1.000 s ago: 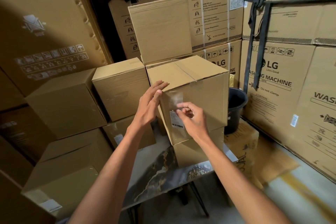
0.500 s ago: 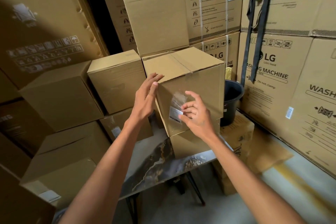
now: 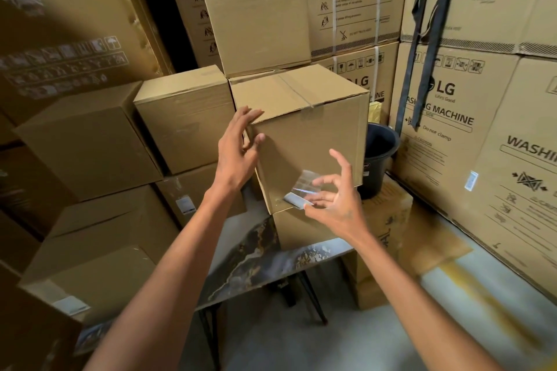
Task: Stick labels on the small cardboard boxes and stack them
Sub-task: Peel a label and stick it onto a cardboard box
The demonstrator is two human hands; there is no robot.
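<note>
A small cardboard box (image 3: 304, 135) with a taped top sits on another small box (image 3: 298, 232) on the table (image 3: 256, 262). Low on its front face is a white label (image 3: 297, 199) under clear film. My right hand (image 3: 334, 208) is spread open, its fingertips touching the label. My left hand (image 3: 238, 156) rests against the box's upper left corner, with the fingers apart and the thumb on the front face.
More small boxes (image 3: 187, 117) are stacked to the left, some bearing labels (image 3: 184, 205). A taller box (image 3: 256, 15) stands behind. A black bucket (image 3: 380, 153) sits to the right, and large washing machine cartons (image 3: 452, 120) wall in the right side and back.
My right hand has moved from pinching at the label to spread fingers lower and further right on it. My left hand stays at the box's corner. The view has moved closer.
</note>
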